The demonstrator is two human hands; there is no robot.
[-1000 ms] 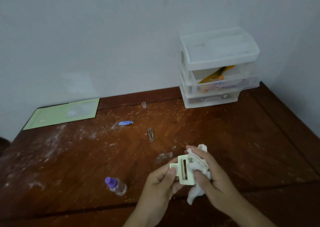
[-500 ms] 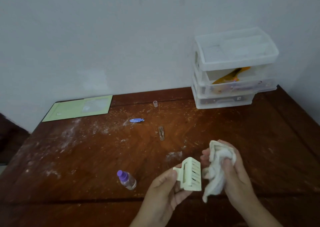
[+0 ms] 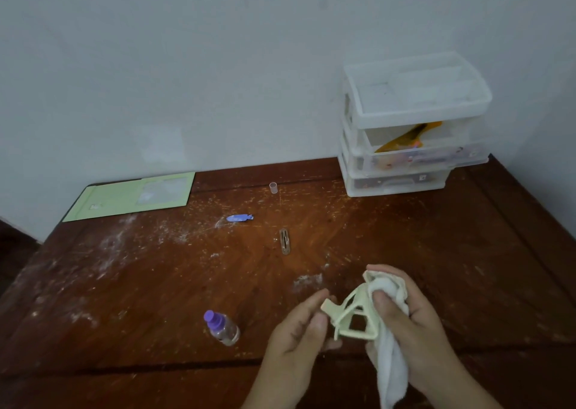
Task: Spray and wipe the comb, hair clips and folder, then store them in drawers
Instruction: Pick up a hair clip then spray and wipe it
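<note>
My left hand pinches the lever end of a pale cream claw hair clip above the near part of the wooden table. My right hand grips a white cloth and presses it against the clip's right side. A small spray bottle with a purple cap lies left of my hands. Farther back lie a brown snap clip and a blue clip. A green folder lies flat at the back left. The clear drawer unit stands at the back right, with an orange item inside its middle drawer.
A tiny clear cap stands near the wall behind the clips. White dust streaks cover the left half of the table. Walls close in behind and on the right. The table's left edge drops away to a dark floor.
The clip has turned in my left hand, from showing its toothed face to showing its side. My right hand brought the cloth back onto the clip after holding it apart.
</note>
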